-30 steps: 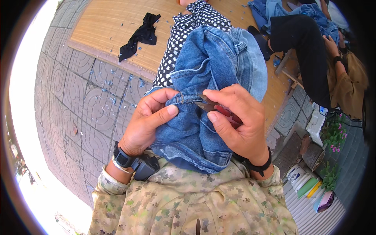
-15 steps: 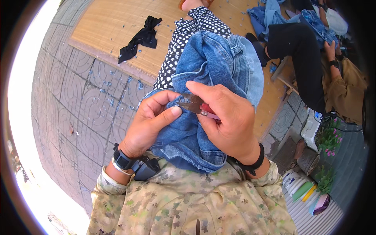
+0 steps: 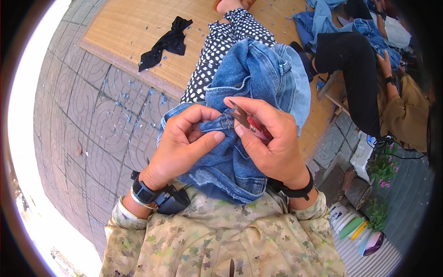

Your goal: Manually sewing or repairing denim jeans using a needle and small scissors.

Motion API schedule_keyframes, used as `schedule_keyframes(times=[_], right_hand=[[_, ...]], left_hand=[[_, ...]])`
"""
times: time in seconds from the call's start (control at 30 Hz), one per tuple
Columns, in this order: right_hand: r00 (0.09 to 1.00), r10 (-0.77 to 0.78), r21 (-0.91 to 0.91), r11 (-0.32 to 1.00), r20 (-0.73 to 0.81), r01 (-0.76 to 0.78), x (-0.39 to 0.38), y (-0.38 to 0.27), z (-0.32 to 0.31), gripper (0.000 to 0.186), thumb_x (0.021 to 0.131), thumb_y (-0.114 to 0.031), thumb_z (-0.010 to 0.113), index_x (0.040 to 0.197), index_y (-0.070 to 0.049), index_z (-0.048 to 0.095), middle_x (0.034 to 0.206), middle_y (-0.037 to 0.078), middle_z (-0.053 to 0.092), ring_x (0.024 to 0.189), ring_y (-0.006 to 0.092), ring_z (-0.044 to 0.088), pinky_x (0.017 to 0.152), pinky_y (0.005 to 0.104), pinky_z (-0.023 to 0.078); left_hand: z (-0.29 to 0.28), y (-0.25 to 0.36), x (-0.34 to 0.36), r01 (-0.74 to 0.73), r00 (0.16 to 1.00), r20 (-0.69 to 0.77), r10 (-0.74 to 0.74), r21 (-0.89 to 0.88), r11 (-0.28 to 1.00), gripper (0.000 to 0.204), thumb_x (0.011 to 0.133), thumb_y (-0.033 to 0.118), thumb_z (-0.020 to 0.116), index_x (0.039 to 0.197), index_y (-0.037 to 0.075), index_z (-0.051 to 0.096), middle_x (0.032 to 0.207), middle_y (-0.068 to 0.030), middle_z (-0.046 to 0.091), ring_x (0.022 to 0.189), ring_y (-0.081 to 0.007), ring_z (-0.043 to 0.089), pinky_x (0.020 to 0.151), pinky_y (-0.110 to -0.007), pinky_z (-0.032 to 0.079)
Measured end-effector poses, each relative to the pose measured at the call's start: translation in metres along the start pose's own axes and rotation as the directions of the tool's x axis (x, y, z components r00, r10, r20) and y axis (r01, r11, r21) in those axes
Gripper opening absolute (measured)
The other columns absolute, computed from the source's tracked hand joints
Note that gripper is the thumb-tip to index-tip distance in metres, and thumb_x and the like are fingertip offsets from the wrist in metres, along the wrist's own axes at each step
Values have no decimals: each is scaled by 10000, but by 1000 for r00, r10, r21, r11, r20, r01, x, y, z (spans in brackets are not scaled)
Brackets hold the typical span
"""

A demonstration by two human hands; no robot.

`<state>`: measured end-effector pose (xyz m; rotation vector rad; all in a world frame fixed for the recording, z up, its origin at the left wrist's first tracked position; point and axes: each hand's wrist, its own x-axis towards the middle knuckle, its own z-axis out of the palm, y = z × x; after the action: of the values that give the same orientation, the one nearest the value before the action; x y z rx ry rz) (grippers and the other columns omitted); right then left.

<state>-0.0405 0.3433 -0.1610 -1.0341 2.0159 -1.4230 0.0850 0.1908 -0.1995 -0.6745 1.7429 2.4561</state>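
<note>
Blue denim jeans (image 3: 258, 74) lie bunched over my lap, on top of dotted black-and-white trousers (image 3: 205, 76). My left hand (image 3: 177, 143) pinches a folded denim seam (image 3: 217, 124) between thumb and fingers, with pale stitching showing at its right end. Closed around small snips (image 3: 243, 116) with dark metal blades and red-pink handles, my right hand (image 3: 277, 143) sits just right of that seam. The blades point up and left, tilted off the fabric. My right thumb tip is at the seam's end; whether it presses on the denim I cannot tell.
A black cloth (image 3: 168, 44) and blue scraps lie on the woven mat (image 3: 120, 34). More scraps dot the paving (image 3: 104, 124) at left. At right, a co-worker in black trousers (image 3: 348, 69) handles denim (image 3: 376, 39). Flowers (image 3: 385, 173) and stacked items (image 3: 353, 226) stand lower right.
The snips have swung from pointing left at the seam to pointing up and left, away from it. The left hand has shifted slightly right, and the stitched seam end is now exposed.
</note>
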Motion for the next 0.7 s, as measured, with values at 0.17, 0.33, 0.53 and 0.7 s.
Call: schedule_keyframes(times=[0.17, 0.33, 0.53, 0.7], right_hand=[[992, -127, -81, 989, 7, 127, 1, 0, 5, 448, 727, 84, 604, 1167, 3, 631, 917, 117, 642, 701, 187, 600, 615, 244, 467], [974, -213, -137, 970, -80, 201, 0, 3, 10, 501, 706, 128, 588, 1189, -2, 617, 922, 124, 637, 686, 203, 595, 604, 269, 468], [979, -196, -214, 960, -54, 180, 3, 4, 5, 479, 733, 100, 647, 1197, -10, 612, 925, 120, 634, 716, 192, 622, 634, 253, 487], [988, -77, -72, 995, -135, 68, 1, 9, -2, 443, 796, 9, 697, 1223, -17, 581, 934, 119, 645, 794, 176, 648, 701, 262, 513]], left_hand=[[6, 4, 1, -109, 990, -90, 113, 45, 993, 338, 822, 33, 721, 1138, 59, 604, 925, 46, 543, 637, -4, 392, 548, -167, 329], [5, 21, 9, -523, 805, 136, 578, 623, 582, 398, 747, -14, 713, 1127, 65, 625, 1034, -111, 597, 889, -247, 583, 798, -315, 475], [7, 22, 13, -401, 901, 68, 429, 506, 763, 310, 763, -12, 705, 1063, 14, 632, 940, -115, 623, 898, -266, 618, 803, -328, 489], [5, 21, 15, -350, 928, 61, 368, 485, 801, 247, 807, 11, 681, 1047, -6, 626, 939, -107, 639, 896, -236, 621, 811, -314, 478]])
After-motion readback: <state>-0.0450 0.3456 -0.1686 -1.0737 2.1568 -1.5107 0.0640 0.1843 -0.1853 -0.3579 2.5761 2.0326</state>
